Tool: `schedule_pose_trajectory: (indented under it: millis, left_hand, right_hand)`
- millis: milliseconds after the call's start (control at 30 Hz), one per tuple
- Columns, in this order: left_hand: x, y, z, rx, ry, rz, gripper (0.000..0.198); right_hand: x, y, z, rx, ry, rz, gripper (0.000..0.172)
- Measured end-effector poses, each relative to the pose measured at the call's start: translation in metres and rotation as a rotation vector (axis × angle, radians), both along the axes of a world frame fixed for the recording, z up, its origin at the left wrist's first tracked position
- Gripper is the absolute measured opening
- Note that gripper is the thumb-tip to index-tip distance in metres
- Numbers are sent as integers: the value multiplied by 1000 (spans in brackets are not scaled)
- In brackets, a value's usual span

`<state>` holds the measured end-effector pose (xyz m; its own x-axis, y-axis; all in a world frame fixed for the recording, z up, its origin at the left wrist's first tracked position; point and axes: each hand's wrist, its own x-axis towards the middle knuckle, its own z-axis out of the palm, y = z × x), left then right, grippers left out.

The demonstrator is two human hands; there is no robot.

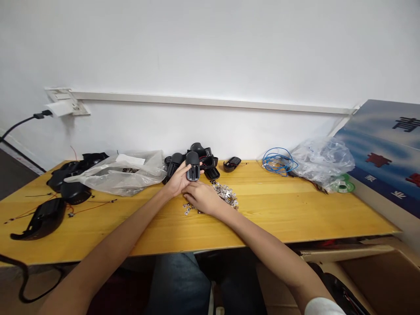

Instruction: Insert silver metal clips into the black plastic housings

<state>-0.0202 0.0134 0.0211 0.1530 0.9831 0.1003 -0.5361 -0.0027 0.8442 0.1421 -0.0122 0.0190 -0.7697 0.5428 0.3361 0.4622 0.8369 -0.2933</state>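
My left hand (177,181) is closed around a black plastic housing (193,165) with a rounded top and long slots in its lower face. It holds the housing up above the table. Just below it, my right hand (204,197) is bent with its fingers curled over a pile of small shiny metal pieces (226,194). What its fingertips hold, if anything, is hidden. A few loose pieces lie left of that hand. Behind the hands sits a heap of similar black housings (207,158). Another black housing (232,164) lies apart to the right, with thin wires.
On the left of the yellow table (278,214) are a clear plastic bag (131,179) and black curved shells (46,218) with thin wires. To the right lie a blue wire coil (278,162), crumpled plastic (323,159) and a green spool (345,183). A cardboard box (377,275) stands below.
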Motion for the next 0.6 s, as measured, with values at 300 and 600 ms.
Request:
schedule_pose_trajectory:
  millis: [300,600]
  left_hand:
    - [-3,-3,6,26,85,-83,86]
    - [-8,-5,20,73,119,-83,82]
  right_hand:
    - [1,-1,-4,9,-49,7,11]
    - [6,1,-1,-16,98,18,6]
